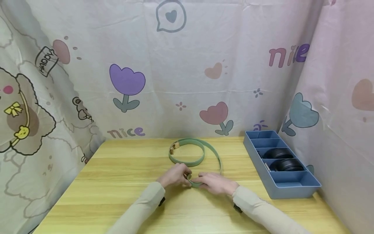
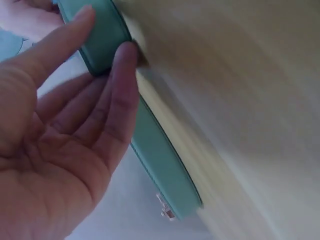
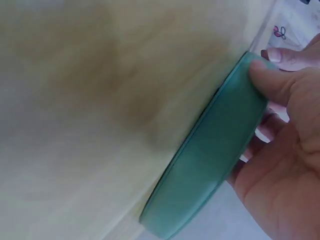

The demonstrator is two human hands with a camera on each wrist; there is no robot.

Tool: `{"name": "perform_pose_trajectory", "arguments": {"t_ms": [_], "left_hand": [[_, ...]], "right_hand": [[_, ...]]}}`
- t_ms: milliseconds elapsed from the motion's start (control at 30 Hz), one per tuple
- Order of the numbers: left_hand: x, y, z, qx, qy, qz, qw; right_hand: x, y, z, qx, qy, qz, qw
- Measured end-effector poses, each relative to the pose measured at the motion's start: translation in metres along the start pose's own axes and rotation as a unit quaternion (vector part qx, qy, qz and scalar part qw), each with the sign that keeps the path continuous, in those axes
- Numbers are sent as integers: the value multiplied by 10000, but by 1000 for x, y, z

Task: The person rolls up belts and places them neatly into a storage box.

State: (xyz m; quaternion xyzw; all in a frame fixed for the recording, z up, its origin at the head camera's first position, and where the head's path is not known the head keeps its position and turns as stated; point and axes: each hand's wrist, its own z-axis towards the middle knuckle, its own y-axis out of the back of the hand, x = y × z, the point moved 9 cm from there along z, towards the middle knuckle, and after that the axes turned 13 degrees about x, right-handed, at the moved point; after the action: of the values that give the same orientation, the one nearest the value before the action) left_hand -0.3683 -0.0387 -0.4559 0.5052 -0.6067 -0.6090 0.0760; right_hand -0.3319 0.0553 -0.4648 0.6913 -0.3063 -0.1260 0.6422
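Note:
A long green strap (image 1: 217, 155) stands on its edge on the wooden table, its far part bent into a wide loop with gold-coloured metal fittings (image 1: 174, 147). The strap's near end is curled small between the two hands. My left hand (image 1: 175, 175) pinches this curl at its left side; in the left wrist view the thumb and fingers of the left hand (image 2: 75, 120) hold the strap (image 2: 102, 40). From the right, my right hand (image 1: 216, 183) grips the curl, and in the right wrist view the thumb of the right hand (image 3: 285, 135) presses on the green band (image 3: 205, 150).
At the right of the table (image 1: 117, 182) stands a blue-grey divided box (image 1: 260, 172) with black round items (image 1: 287, 164) in its middle compartments. A printed curtain (image 1: 175, 81) hangs behind the table and at both sides.

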Motion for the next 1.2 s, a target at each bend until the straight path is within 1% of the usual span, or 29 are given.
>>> {"name": "perform_pose_trajectory", "arguments": {"t_ms": [67, 133, 200, 233, 300, 333, 467, 533, 600, 733, 833, 967, 1033, 1100, 1200], "left_hand": [[-5, -3, 3, 94, -107, 44, 9999], [-12, -5, 6, 134, -299, 229, 9992], [-18, -7, 8, 161, -462, 389, 9980], [-21, -8, 9, 147, -520, 450, 9975], [-23, -10, 9, 119, -518, 466, 9975], [-24, -11, 9, 80, -464, 445, 9979], [-19, -8, 9, -191, -193, 120, 9996], [-19, -7, 9, -305, -160, 36, 9994], [-20, -7, 9, -290, -204, -19, 9994], [-23, -8, 10, -254, -317, 64, 9992], [-22, -7, 10, -322, -248, 21, 9992], [-19, -5, 10, -446, -107, -111, 9989], [-20, -5, 10, -472, -129, -47, 9988], [-23, -6, 11, -493, -222, 168, 9984], [-29, -10, 10, -524, -309, 473, 9970]], "right_hand": [[-2, 5, -1, -217, 60, 2, 9997], [-4, 10, -3, -540, 98, -80, 9985], [-7, 15, -5, -846, 53, -147, 9963], [-9, 16, -5, -938, 4, -202, 9954], [-12, 17, -6, -1084, -93, -365, 9934], [-13, 17, -6, -1107, -137, -424, 9929], [-11, 17, -6, -1035, -52, -469, 9935], [-8, 16, -5, -917, 12, -434, 9948], [-6, 15, -4, -811, 25, -373, 9960], [-5, 12, -2, -700, -78, -399, 9967], [-5, 11, -1, -656, -91, -429, 9969], [-4, 10, -1, -695, 72, -473, 9964], [-2, 11, 0, -684, 141, -517, 9962], [-1, 10, 0, -640, 179, -582, 9961], [-1, 11, 1, -549, 221, -522, 9969]]}}
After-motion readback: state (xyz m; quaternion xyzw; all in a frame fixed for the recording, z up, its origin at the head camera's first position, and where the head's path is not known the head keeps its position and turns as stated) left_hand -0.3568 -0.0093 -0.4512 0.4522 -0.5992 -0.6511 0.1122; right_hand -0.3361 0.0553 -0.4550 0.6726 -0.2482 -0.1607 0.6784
